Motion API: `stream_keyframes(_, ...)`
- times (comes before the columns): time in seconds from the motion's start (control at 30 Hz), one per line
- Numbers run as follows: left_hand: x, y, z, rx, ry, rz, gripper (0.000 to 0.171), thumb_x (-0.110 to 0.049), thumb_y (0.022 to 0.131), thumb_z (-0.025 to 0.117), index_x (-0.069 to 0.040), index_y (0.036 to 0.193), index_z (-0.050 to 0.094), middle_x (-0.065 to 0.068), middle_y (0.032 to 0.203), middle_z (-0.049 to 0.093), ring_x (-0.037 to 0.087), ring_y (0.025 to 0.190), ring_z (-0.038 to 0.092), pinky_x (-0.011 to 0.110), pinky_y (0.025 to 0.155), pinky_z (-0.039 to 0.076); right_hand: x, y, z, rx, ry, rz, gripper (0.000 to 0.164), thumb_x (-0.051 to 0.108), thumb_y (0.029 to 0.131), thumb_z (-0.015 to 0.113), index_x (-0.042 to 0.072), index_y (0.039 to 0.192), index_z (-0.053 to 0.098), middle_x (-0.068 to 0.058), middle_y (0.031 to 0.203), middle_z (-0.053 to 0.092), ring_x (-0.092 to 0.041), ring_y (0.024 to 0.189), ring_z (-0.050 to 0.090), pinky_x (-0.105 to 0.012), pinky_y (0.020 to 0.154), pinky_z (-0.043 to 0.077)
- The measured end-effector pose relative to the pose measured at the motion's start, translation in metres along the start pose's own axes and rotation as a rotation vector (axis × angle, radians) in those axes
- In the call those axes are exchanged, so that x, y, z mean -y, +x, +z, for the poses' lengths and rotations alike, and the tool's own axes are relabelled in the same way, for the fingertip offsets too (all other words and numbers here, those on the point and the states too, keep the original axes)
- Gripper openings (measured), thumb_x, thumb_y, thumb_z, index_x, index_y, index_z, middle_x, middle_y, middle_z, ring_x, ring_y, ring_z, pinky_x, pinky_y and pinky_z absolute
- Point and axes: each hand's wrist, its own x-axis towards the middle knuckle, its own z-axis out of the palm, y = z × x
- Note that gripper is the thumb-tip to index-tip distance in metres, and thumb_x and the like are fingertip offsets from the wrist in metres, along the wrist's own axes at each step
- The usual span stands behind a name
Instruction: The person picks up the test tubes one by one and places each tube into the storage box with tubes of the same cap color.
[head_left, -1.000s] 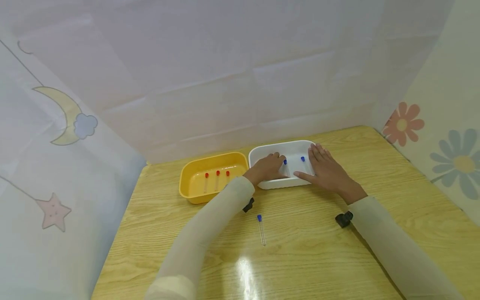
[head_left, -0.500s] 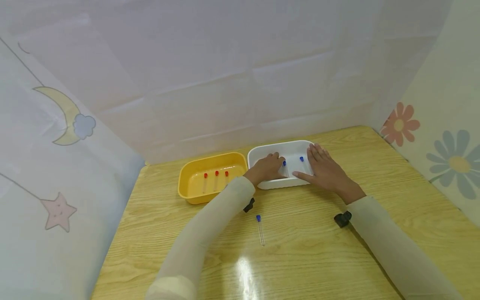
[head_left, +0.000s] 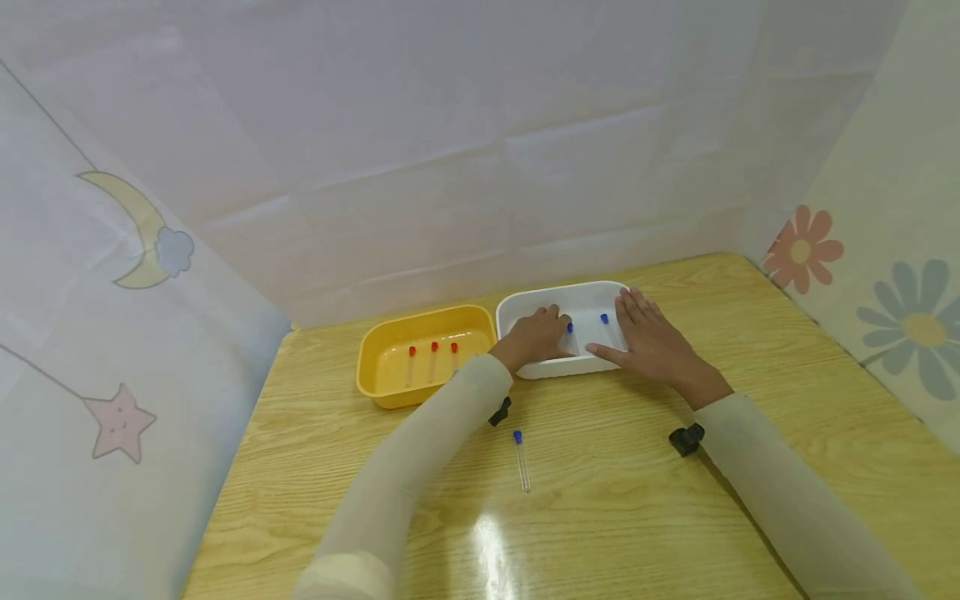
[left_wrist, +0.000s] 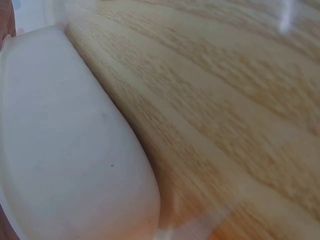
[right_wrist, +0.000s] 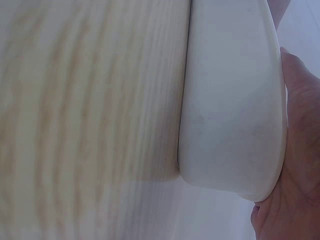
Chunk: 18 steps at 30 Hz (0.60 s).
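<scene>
My left hand (head_left: 538, 337) reaches over the near left rim of a white tray (head_left: 551, 367), its fingers bent down inside. Right beside these fingers is the blue cap (head_left: 569, 328) of a clear test tube; its body and my fingertips are mostly hidden, so I cannot tell whether they pinch it. My right hand (head_left: 658, 346) rests on the tray's right end, fingers straight along the rim and thumb across the near side. Between the hands lies a second blue-capped test tube (head_left: 613, 333). The wrist views show the tray's outer wall (left_wrist: 70, 135) and my right palm (right_wrist: 300, 150) against its rim.
A yellow tray (head_left: 386, 398) stands left of the white one, holding several red-capped test tubes (head_left: 433, 360). Another blue-capped test tube (head_left: 522, 464) lies on the wooden table (head_left: 600, 517) nearer me. A printed cloth wall (head_left: 450, 208) rises behind.
The blue cap beside my left fingers has shifted slightly toward me. Both hands stay in nearly the same place, and the trays have not moved.
</scene>
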Motion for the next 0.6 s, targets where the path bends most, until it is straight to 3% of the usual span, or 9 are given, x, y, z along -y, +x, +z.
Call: stream_keyframes(0.6, 0.0001, -0.0032, -0.0055, 0.008, -0.041, -0.009, 0.075, -0.068, 0.093, 0.057, -0.013, 0.144, 0.052, 0.007, 0.13, 0.053, 0.019, 0.111, 0.05, 0.037, 0.093, 0.053, -0.0009, 0.001, 0.0008, 0.01, 0.017, 0.01, 0.11, 0.072, 0.097, 0.044, -0.012, 0.157, 0.006, -0.028, 0.166, -0.001, -0.04, 0.154, -0.005, -0.055, 0.123, 0.0)
